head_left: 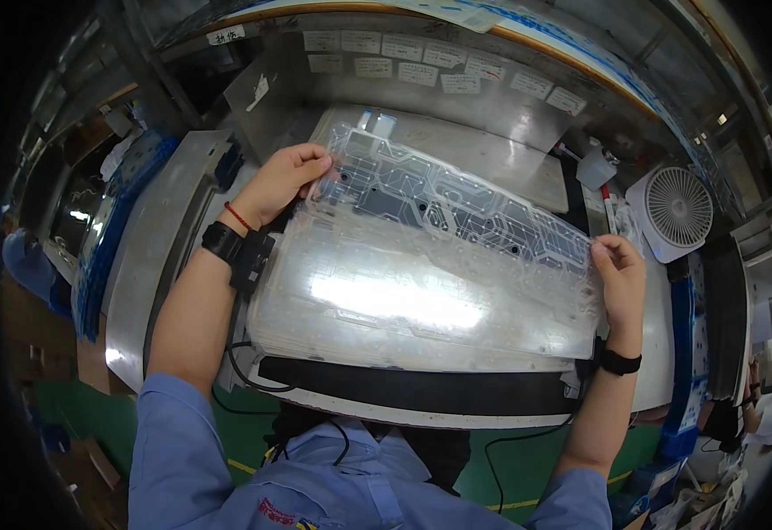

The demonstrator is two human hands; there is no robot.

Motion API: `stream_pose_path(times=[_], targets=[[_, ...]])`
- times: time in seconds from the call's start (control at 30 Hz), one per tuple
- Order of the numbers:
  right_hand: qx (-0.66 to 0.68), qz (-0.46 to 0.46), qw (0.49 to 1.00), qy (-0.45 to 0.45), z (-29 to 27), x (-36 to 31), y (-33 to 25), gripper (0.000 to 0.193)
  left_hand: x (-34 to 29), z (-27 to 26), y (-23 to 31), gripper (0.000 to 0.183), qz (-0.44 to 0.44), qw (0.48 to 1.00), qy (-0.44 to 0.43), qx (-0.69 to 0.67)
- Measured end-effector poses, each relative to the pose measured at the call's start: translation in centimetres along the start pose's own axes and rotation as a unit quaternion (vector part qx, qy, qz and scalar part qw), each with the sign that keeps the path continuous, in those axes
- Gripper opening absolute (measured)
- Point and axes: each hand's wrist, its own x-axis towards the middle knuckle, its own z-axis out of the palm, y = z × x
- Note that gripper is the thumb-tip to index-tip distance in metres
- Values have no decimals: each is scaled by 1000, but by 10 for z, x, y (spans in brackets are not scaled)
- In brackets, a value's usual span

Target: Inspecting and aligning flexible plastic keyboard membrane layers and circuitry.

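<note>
A clear plastic keyboard membrane sheet (470, 210) with silvery printed traces and several dark dots is stretched between my hands. It slants down from left to right. My left hand (282, 181) pinches its left end between thumb and fingers. The opposite end is gripped by my right hand (620, 276), thumb against curled fingers. Two pale tails (385, 124) stick up at the sheet's upper left. Beneath it lies a stack of clear sheets (359, 331), shining with glare; whether the held sheet touches the stack I cannot tell.
A black mat (403, 382) runs along the bench's front edge. Behind rises a metal panel (509, 119) with paper labels. At right stand a round white fan (679, 212) and a whitish container (595, 168). A black cable (253, 382) loops near my left forearm.
</note>
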Motion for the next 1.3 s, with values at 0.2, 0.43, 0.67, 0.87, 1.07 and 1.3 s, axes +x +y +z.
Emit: stream_pose_path(times=[0.2,0.43,0.67,0.87,1.07,1.3], targets=[[110,43,991,65,-1,5,1,15,2,-7,-4,20,24,995,56,-84],[109,40,992,42,-6,5,10,16,1,1,2,19,-6,991,94,-92],[112,30,992,44,-7,4,8,16,2,-2,-3,18,0,992,98,-76],[107,24,993,41,-8,4,6,16,4,-5,-7,18,9,993,96,-63],[114,6,992,49,-7,4,7,17,3,-4,-6,18,10,994,95,-51],[131,-1,989,69,-6,4,10,19,5,-4,-8,18,11,990,130,-56]])
